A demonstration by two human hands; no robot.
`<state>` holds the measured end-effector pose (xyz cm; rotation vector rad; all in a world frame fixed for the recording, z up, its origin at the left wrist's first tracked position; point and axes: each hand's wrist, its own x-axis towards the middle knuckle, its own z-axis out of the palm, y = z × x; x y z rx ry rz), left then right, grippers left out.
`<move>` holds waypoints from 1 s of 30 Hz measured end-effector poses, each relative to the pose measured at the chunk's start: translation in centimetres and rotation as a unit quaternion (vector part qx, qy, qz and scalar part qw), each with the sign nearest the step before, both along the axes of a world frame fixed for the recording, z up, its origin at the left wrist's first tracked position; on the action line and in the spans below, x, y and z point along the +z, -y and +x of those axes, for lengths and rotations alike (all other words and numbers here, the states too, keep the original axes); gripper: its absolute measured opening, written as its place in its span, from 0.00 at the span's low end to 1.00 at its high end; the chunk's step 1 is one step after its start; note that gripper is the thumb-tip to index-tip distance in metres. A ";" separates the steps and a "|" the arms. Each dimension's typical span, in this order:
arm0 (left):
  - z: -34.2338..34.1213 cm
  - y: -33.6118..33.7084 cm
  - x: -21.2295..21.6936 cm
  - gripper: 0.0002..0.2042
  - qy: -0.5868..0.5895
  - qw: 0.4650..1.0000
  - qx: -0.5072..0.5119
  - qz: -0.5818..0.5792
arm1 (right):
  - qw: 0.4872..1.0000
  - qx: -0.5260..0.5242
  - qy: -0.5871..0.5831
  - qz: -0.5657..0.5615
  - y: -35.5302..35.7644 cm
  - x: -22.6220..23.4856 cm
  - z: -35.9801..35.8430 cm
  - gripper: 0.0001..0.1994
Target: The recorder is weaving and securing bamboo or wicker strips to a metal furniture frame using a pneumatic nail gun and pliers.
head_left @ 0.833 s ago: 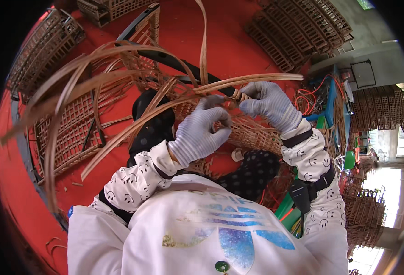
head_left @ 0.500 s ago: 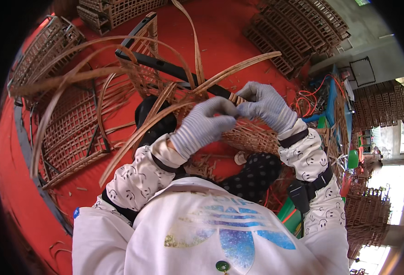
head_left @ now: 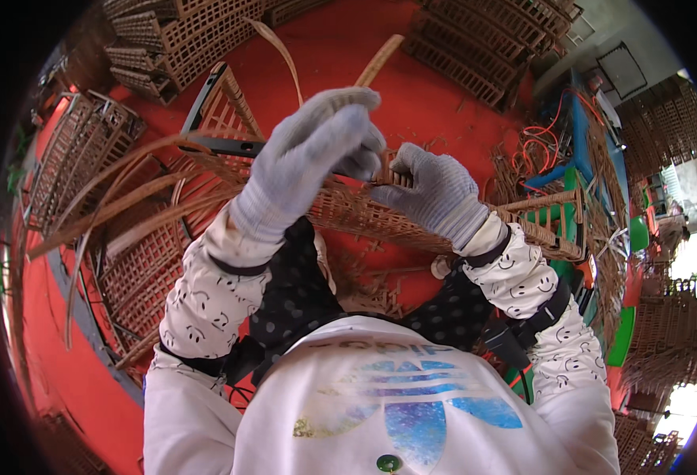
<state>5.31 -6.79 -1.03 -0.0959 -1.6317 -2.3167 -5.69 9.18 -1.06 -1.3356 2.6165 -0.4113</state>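
Observation:
A woven rattan frame [head_left: 372, 218] lies across my lap, with a black bar [head_left: 226, 147] along its upper edge. Pale rattan is wound around the bar between my hands. My left hand [head_left: 305, 162], in a grey-white knit glove, is raised over the bar with its fingers curled. A flat rattan strip [head_left: 381, 59] comes out above these fingers; the exact grip is hidden behind the hand. My right hand [head_left: 435, 194], gloved alike, pinches the wound part of the bar between thumb and fingers. Long loose strips [head_left: 115, 214] trail off to the left.
Stacked woven racks stand at the far left [head_left: 178, 47] and far right [head_left: 483, 47]. Another lattice panel [head_left: 146, 273] lies on the red floor at left. To the right are an orange cord [head_left: 545, 138], a blue-edged table [head_left: 613, 162] and a rattan strip heap [head_left: 594, 214].
My left hand has risen and moved left, away from my right hand. The loose strips have swung along with it. My right hand stays near the wound bar, slightly lower.

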 end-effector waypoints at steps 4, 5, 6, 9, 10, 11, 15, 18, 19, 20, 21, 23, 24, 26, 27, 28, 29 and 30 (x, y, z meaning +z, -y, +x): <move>-0.4 0.6 -1.1 0.28 -0.135 0.810 0.125 -0.556 | 0.999 0.013 0.015 -0.043 0.1 -0.1 -0.4 0.18; -0.7 0.7 -1.4 0.24 -0.127 0.785 0.126 -0.593 | 0.998 0.011 0.019 -0.051 0.1 -0.2 -0.3 0.18; -1.1 0.5 -1.7 0.21 -0.119 0.758 0.126 -0.628 | 0.998 0.009 0.019 -0.054 0.0 -0.3 -0.3 0.18; -2.0 0.4 -1.8 0.11 -0.040 0.795 0.100 -0.597 | 0.999 -0.006 0.031 -0.044 -0.3 -0.3 -0.2 0.19; -2.3 0.4 -1.6 0.10 0.016 0.814 0.064 -0.577 | 0.998 -0.003 0.038 -0.046 -0.3 -0.1 -0.2 0.19; -2.5 0.5 -1.2 0.10 0.056 0.831 0.033 -0.553 | 0.998 -0.006 0.049 -0.037 -0.3 0.0 -0.1 0.19; -4.9 1.0 0.6 0.09 0.200 0.872 -0.103 -0.435 | 0.999 -0.004 0.045 -0.020 -1.5 0.7 0.4 0.21; -5.7 1.3 1.2 0.08 0.248 0.863 -0.112 -0.427 | 0.997 0.004 0.024 -0.080 -3.8 0.6 0.4 0.23; -5.9 1.4 1.2 0.08 0.258 0.859 -0.115 -0.426 | 0.988 -0.010 0.026 -0.151 -5.3 0.6 0.0 0.23; -6.0 1.5 1.2 0.09 0.267 0.861 -0.120 -0.416 | 0.973 -0.006 0.019 -0.230 -7.3 0.7 -0.7 0.23; -6.0 1.6 1.1 0.09 0.264 0.867 -0.125 -0.403 | 0.966 -0.062 -0.050 -0.246 -9.9 1.1 -1.6 0.22; -6.3 1.5 1.0 0.09 0.268 0.869 -0.131 -0.395 | 0.935 -0.174 -0.098 -0.293 -16.1 1.9 -4.3 0.20; -6.5 1.4 0.9 0.09 0.273 0.864 -0.130 -0.402 | 0.913 -0.210 -0.141 -0.319 -19.4 2.0 -5.8 0.20; -6.8 1.1 1.0 0.10 0.268 0.855 -0.126 -0.426 | 0.852 -0.368 -0.076 -0.365 -27.0 1.8 -8.3 0.23; -6.7 1.0 1.1 0.10 0.258 0.849 -0.123 -0.444 | 0.795 -0.443 -0.010 -0.414 -30.5 1.3 -9.3 0.24; -6.7 0.9 1.0 0.10 0.240 0.843 -0.118 -0.466 | 0.782 -0.504 -0.023 -0.366 -33.9 0.2 -9.8 0.23; -6.5 1.0 0.9 0.10 0.211 0.860 -0.146 -0.442 | 0.812 -0.494 -0.007 -0.312 -36.9 -1.5 -9.9 0.22; -6.3 1.1 0.6 0.09 0.177 0.865 -0.143 -0.447 | 0.823 -0.506 -0.008 -0.257 -40.3 -2.6 -9.4 0.22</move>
